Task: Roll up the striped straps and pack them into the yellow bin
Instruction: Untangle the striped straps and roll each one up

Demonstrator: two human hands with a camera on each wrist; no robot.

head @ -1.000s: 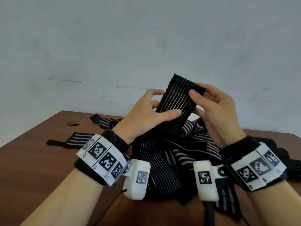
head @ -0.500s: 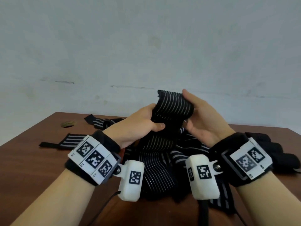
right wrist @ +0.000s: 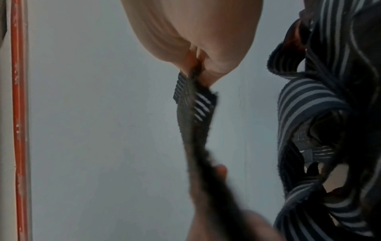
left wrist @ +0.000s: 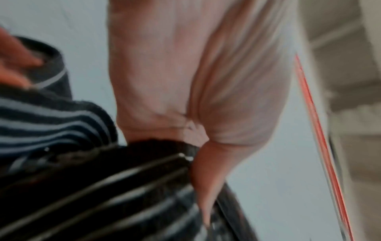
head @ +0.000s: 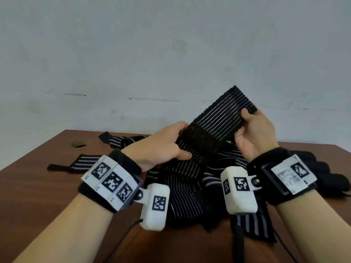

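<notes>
A black strap with thin white stripes (head: 222, 118) is stretched flat in the air above the table. My right hand (head: 252, 130) pinches its upper end, thumb on the near face. My left hand (head: 167, 147) grips it lower down, beside a plain black fuzzy patch (head: 199, 141). The rest of that strap drops into a tangled heap of striped straps (head: 190, 186) under both hands. In the right wrist view the strap (right wrist: 193, 110) hangs edge-on from my pinching fingers. In the left wrist view, dark striped fabric (left wrist: 103, 187) fills the frame below my palm. No yellow bin is in view.
The brown wooden table (head: 38, 196) has a round hole (head: 78, 143) at far left. Two loose striped straps lie there, one (head: 76, 165) left of my wrist and one (head: 112, 139) farther back. Several dark rolls (head: 322, 173) sit at the right. A pale wall stands behind.
The strap end was bent over between my hands half a second ago. Now it is pulled out flat, with my right hand moved up and to the right.
</notes>
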